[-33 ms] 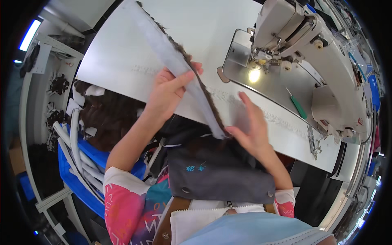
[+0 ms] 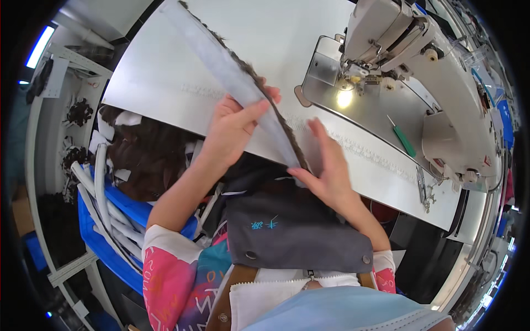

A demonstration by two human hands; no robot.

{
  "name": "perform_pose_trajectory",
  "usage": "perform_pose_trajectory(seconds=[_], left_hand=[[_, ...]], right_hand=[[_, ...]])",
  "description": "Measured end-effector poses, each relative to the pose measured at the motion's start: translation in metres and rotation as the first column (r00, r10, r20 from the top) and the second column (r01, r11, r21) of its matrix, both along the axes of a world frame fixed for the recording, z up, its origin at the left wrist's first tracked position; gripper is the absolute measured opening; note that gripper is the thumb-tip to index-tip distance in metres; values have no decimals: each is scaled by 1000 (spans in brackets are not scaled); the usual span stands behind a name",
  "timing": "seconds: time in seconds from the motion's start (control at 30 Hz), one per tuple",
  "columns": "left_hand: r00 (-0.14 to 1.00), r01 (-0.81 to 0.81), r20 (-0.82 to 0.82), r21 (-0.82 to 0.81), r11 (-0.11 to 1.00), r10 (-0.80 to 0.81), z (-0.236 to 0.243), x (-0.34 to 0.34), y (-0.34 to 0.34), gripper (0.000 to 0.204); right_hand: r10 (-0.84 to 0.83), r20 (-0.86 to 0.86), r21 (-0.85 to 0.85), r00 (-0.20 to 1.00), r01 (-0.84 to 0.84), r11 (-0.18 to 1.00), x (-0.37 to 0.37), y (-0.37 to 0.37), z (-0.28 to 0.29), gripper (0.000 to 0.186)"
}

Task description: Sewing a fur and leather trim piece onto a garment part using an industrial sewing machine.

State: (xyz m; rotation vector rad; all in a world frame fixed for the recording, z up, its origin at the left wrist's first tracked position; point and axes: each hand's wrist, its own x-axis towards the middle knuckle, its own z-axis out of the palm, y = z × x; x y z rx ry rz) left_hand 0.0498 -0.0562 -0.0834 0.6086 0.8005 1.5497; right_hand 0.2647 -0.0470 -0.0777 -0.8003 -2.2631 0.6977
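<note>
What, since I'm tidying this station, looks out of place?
White strips stick up unevenly from the blue bin, looking untidy. A green tool lies loose on the metal plate, perhaps misplaced. No damage is evident.

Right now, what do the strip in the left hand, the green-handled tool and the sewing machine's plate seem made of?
Strip: pale matte fabric, perhaps, with brown fur or pile; its edge looks shaggy.
Green-handled tool: likely plastic grip, evenly coloured; thin, pale shaft, probably metal.
Machine plate: smooth metal, apparently; grey and reflecting lamplight.

Passable gap over smooth white worktop (image 2: 290, 49), between long white fur-edged strip (image 2: 218, 63) and bulky cream metal sewing machine (image 2: 444, 83) blocking right.
</note>
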Motion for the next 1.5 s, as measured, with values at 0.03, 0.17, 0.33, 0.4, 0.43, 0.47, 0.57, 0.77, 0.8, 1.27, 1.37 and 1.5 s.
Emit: perform_pose_trajectory(seconds=[0.03,0.17,0.33,0.4,0.43,0.47,0.57,0.77,0.8,1.27,1.37,1.5], left_hand=[[999,-11,36,18,1000,11,5,9,-7,30],[951,-305,20,-76,949,307,32,-21,1,26],[956,-290,86,144,946,280,35,-89,16,42],[957,-277,109,70,958,268,31,-94,5,43],[980,-178,109,118,977,165,30,-96,-2,46],[963,-251,112,46,967,244,29,-97,-8,46],[759,-6,562,509,860,-328,25,-104,-29,18],[797,-162,543,613,774,-263,0,-133,-74,23],[819,-156,518,614,774,-246,0,-137,-83,23],[63,-991,-737,35,132,673,3,-268,-411,55],[-603,-790,-780,554,261,-169,-10,-299,-418,76],[-314,-544,-920,376,750,233,-40,-295,-282,72]], right_hand=[[-59,54,-44,997,61,997,-14,-8,-6,66],[57,31,-153,998,-52,987,-3,-30,-15,40],[28,-175,-906,984,-172,386,39,-51,-21,34],[39,36,-437,999,-19,899,39,-58,-28,45],[-40,69,-145,997,50,988,37,-60,-32,54],[-85,94,142,992,72,987,33,-61,-36,63],[-154,84,418,984,106,902,28,-66,-46,71],[-134,73,481,988,83,873,12,-73,-64,72],[-126,98,483,987,64,873,7,-73,-63,71],[793,29,-63,609,-791,609,-113,-121,-51,59],[644,87,-167,760,-626,762,-84,-93,-65,42],[508,205,-286,837,-445,849,-44,-74,-73,33]])
